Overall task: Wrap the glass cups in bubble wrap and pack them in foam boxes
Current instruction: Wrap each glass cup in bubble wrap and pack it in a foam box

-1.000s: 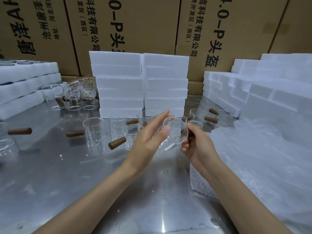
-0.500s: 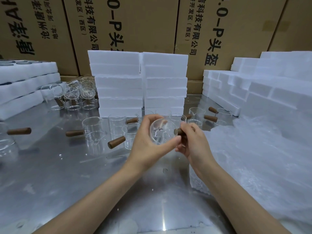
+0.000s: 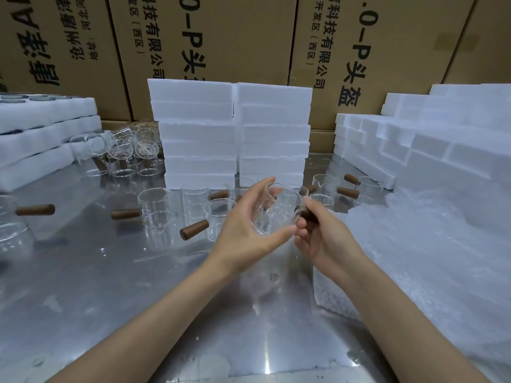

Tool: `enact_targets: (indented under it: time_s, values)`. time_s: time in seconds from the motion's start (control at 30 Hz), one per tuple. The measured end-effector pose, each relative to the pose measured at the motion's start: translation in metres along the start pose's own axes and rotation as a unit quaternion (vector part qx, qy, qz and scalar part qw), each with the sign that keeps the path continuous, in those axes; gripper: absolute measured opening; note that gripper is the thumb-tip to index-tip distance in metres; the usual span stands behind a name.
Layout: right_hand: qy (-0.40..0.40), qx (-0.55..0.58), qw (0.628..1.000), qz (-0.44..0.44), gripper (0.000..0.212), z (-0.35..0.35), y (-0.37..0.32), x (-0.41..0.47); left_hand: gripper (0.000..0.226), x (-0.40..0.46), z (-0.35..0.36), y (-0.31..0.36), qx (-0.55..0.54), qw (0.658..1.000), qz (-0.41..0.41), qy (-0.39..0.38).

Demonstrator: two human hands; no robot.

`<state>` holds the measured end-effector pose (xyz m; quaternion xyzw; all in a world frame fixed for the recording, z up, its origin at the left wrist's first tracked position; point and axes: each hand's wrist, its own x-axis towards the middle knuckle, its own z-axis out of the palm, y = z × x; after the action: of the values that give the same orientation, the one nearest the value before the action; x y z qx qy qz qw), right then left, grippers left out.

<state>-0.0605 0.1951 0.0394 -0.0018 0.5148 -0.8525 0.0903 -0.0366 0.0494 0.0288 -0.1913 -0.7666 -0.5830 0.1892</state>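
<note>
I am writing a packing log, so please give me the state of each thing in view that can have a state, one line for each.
Held glass cup: lifted off the table, tilted, unwrapped.
Left hand: fingers and thumb curled round the cup body.
Right hand: grips the cup's wooden handle.
Other glass cups: standing on the table, unwrapped.
Bubble wrap: lying spread on the table, unused.
Foam boxes: stacked, closed.

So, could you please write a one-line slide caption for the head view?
Both hands hold one glass cup above the steel table: left hand cradling the glass, right hand gripping its wooden handle.
</note>
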Motion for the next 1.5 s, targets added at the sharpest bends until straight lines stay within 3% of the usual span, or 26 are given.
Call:
enact_targets:
  time_s: [0.07,0.13,0.23,0.3,0.33,0.4,0.5,0.57,0.63,0.77,1.07,1.2,1.27,1.5]
  values:
    - [-0.006,-0.056,0.998,-0.004,0.028,-0.002,-0.002,0.000,0.080,0.000,-0.002,0.000,0.001,1.000,-0.012,0.014]
    - [0.026,-0.205,0.973,-0.099,0.026,-0.003,-0.003,0.000,0.079,0.001,-0.003,0.001,-0.010,0.999,-0.043,0.029]
    - [0.074,-0.427,0.850,-0.301,0.032,-0.003,0.000,0.000,0.055,0.003,-0.003,0.002,-0.057,0.994,-0.078,0.041]
    - [0.084,-0.505,0.785,-0.349,0.041,-0.002,0.003,-0.001,0.049,0.002,-0.003,0.003,-0.077,0.992,-0.091,0.039]
    - [0.083,-0.523,0.775,-0.344,0.047,-0.003,0.004,-0.001,0.049,0.002,-0.003,0.004,-0.083,0.991,-0.094,0.042]
    - [0.077,-0.517,0.798,-0.300,0.056,-0.003,0.003,0.000,0.057,0.000,-0.004,0.006,-0.079,0.991,-0.094,0.046]
    - [0.073,-0.413,0.897,-0.142,0.055,-0.002,-0.002,0.000,0.089,-0.001,-0.005,0.008,-0.023,0.996,-0.079,0.036]
    - [0.052,-0.327,0.943,-0.038,0.047,-0.002,-0.004,-0.003,0.085,-0.004,-0.004,0.012,0.038,0.999,-0.019,0.017]
    - [0.022,-0.289,0.957,0.003,0.048,-0.004,-0.004,-0.004,0.080,-0.005,-0.003,0.015,0.106,0.993,0.048,0.012]
    - [-0.001,-0.278,0.960,0.019,0.046,-0.003,-0.002,-0.007,0.073,-0.007,0.001,0.013,0.117,0.986,0.108,0.041]
    - [0.058,-0.397,0.913,-0.067,0.057,0.009,0.007,-0.004,0.040,-0.005,0.008,0.015,-0.030,0.988,0.015,0.150]
    - [0.048,-0.373,0.925,-0.050,0.049,0.010,0.007,-0.003,0.018,-0.001,0.002,0.020,-0.140,0.971,-0.033,0.193]
    - [0.035,-0.343,0.938,-0.018,0.049,0.008,0.004,-0.004,0.015,0.001,-0.001,0.022,-0.172,0.968,-0.051,0.174]
    - [-0.029,-0.249,0.967,0.046,0.046,-0.006,-0.004,-0.007,0.037,0.006,-0.016,0.017,-0.175,0.984,-0.040,0.017]
